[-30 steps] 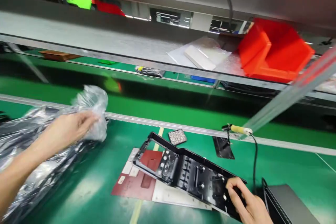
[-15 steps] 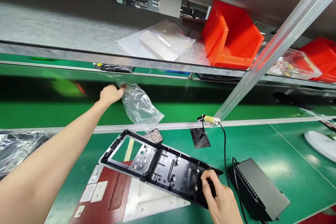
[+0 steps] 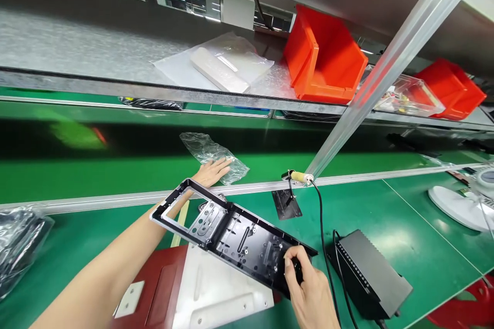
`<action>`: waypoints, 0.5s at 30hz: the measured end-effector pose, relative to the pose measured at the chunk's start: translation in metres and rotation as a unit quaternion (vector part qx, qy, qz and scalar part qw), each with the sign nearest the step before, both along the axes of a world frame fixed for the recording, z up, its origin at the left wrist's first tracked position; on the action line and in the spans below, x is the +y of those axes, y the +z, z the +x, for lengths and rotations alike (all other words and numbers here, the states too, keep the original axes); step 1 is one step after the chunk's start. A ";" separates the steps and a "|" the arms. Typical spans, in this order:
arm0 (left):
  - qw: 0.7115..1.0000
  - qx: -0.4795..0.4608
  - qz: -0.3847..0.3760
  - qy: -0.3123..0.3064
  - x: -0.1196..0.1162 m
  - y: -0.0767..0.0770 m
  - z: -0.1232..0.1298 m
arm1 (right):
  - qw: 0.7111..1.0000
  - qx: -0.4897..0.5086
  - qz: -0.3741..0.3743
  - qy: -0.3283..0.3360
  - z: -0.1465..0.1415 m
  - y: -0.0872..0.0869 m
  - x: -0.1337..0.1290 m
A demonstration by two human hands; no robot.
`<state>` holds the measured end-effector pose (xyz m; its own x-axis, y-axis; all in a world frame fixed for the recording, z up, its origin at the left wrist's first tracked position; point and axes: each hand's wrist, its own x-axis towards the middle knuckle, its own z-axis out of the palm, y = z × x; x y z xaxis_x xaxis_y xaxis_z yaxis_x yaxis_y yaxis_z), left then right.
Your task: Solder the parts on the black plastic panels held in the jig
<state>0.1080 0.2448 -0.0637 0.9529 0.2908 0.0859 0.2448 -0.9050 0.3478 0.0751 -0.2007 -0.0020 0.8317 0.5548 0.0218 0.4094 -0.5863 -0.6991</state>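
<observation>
A long black plastic housing [image 3: 250, 247], with a rectangular window at its left end, is tilted above the bench. My right hand [image 3: 311, 288] pinches its right end between thumb and fingers. Farther back, my left hand [image 3: 212, 171] lies flat with fingers stretched, touching a crumpled clear plastic bag [image 3: 216, 151] on the green surface. My left forearm passes behind the housing and shows through its window. Below the housing is a dark red and white fixture plate [image 3: 216, 282].
A yellow-handled tool [image 3: 301, 177] with a black cable rests by the slanted metal post [image 3: 347, 118]. A black box [image 3: 370, 275] stands right. Bagged black parts [image 3: 19, 247] lie left. Overhead, a shelf holds a red bin [image 3: 328, 56] and a flat plastic bag [image 3: 219, 67].
My left hand has let go of the clear bag's top, moved right and down, and now lies flat on it. The bag has flattened. My right hand still holds the housing.
</observation>
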 end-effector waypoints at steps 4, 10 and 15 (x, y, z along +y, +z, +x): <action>0.999 0.052 -0.016 0.001 0.002 -0.007 0.019 | 1.000 0.022 -0.008 0.011 0.004 -0.003 0.004; 0.999 0.025 0.020 -0.004 0.010 -0.003 0.025 | 0.998 0.059 -0.010 -0.009 0.001 0.008 0.014; 1.000 -0.004 0.015 -0.018 0.004 -0.005 0.003 | 0.998 0.061 -0.013 -0.019 -0.004 0.015 0.022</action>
<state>0.1107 0.2483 -0.0687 0.9619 0.2539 0.1014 0.2098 -0.9234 0.3214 0.0716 -0.1783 0.0135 0.8481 0.5214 -0.0948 0.2994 -0.6190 -0.7261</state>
